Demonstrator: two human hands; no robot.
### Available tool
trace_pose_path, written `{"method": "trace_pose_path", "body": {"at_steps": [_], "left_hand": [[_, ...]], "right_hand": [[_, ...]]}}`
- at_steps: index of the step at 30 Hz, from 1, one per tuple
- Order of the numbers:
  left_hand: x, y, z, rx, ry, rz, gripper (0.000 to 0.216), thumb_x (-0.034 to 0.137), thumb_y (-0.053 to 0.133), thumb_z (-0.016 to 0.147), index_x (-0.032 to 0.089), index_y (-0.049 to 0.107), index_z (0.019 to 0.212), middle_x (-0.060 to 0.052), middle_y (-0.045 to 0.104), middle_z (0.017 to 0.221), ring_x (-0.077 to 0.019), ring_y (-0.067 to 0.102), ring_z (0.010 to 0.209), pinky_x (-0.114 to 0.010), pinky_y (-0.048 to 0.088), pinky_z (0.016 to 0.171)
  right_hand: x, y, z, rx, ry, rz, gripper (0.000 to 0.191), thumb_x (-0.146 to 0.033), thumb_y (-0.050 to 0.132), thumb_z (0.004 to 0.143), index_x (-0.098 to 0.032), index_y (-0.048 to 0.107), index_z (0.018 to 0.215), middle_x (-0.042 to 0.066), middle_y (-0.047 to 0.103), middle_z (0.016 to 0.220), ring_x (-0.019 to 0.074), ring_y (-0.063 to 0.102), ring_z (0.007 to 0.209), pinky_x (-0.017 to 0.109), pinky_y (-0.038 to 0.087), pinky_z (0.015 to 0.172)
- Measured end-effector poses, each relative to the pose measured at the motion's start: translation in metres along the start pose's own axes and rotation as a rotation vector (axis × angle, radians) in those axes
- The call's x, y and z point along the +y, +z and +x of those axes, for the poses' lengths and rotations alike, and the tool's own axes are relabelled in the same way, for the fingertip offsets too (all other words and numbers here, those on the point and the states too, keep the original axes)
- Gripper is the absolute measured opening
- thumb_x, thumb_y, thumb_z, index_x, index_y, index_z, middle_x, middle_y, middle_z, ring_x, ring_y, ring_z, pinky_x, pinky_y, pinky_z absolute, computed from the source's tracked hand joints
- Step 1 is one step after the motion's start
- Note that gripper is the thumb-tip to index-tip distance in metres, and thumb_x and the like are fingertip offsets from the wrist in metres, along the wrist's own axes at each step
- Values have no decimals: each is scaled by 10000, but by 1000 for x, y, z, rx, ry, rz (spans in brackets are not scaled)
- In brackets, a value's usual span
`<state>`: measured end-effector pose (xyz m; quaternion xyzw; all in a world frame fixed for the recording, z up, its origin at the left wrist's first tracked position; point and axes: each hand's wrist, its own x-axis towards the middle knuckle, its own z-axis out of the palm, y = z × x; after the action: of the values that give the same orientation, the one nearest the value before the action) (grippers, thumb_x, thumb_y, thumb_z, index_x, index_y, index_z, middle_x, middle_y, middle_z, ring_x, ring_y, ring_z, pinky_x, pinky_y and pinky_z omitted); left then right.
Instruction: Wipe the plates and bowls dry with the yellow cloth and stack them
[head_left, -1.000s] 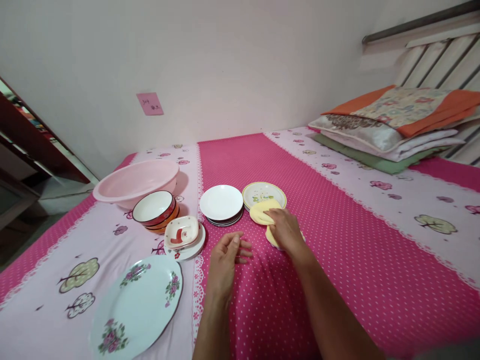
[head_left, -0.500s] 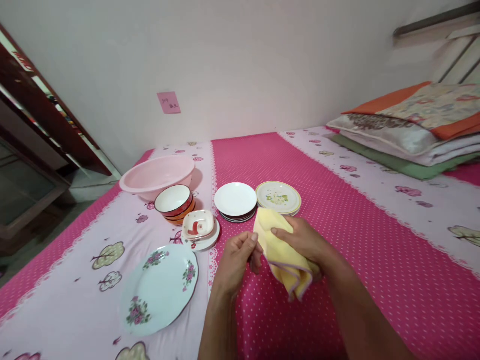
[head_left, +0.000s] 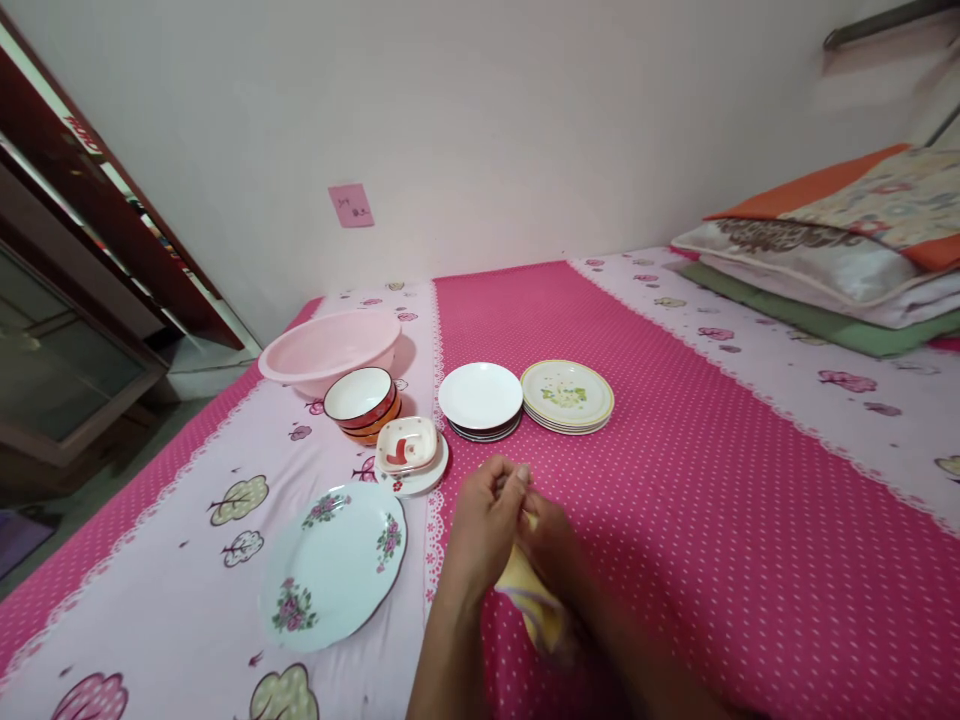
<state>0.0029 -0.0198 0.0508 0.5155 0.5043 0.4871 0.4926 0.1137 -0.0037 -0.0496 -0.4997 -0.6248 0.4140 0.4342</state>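
Observation:
My left hand (head_left: pixel 486 520) and my right hand (head_left: pixel 551 550) are pressed together low in the middle of the view, both closed on a yellow cloth (head_left: pixel 534 610) that hangs below them over the pink dotted bedspread (head_left: pixel 675 480). Just left of my hands lies a large floral plate (head_left: pixel 334 565). Beyond them are a small square dish on saucers (head_left: pixel 406 448), a stack of white plates (head_left: pixel 480 397) and a stack of yellow-rimmed plates (head_left: pixel 567 396).
Stacked red and orange bowls (head_left: pixel 361 400) and a pink basin (head_left: pixel 330 348) sit at the left rear. Folded bedding (head_left: pixel 825 250) lies at the far right. A dark wooden cabinet (head_left: pixel 67 300) stands off the bed's left side.
My right hand lifted the yellow cloth off the bed near the yellow-rimmed plates and drew it toward me. My left hand joined it on the cloth, which is now bunched between both hands.

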Motion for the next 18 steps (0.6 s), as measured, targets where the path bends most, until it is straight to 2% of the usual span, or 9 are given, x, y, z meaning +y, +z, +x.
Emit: {"method": "trace_pose_path", "body": {"at_steps": [5,8,12,15,18], "left_hand": [[-16,0,10,156,33,149,274,459,585,911,195,644,863,-30,680,767,-178,634,704,-276,453,631],[-22,4,14,178,42,162,275,453,558,921,196,647,879,-42,691,792,-189,652,738,-285,467,649],[-29,8,15,214,63,179,285,432,497,956,196,656,931,-47,701,814,-189,642,717,-298,473,656],[-35,7,15,244,82,203,239,401,519,948,206,656,924,-37,697,798,-195,640,716,-308,476,671],[-36,3,15,266,83,223,237,415,540,939,210,658,929,-23,691,771,-197,634,685,-307,465,642]], "right_hand": [[12,-19,26,207,120,239,484,-507,708,748,-179,656,1101,83,766,882,249,730,759,342,582,665],[6,-23,26,258,85,270,434,-478,694,766,-169,647,1068,85,744,854,251,723,759,374,593,702],[-20,-25,11,390,-150,127,257,-388,603,936,-189,679,1080,102,743,1026,241,709,919,386,578,834],[-43,-21,-4,290,-393,87,133,-261,544,1000,-220,668,1023,62,692,1009,212,671,953,355,556,858],[-59,-12,-20,194,-482,108,112,-173,517,1004,-230,609,973,46,627,988,199,642,965,346,551,878]]}}
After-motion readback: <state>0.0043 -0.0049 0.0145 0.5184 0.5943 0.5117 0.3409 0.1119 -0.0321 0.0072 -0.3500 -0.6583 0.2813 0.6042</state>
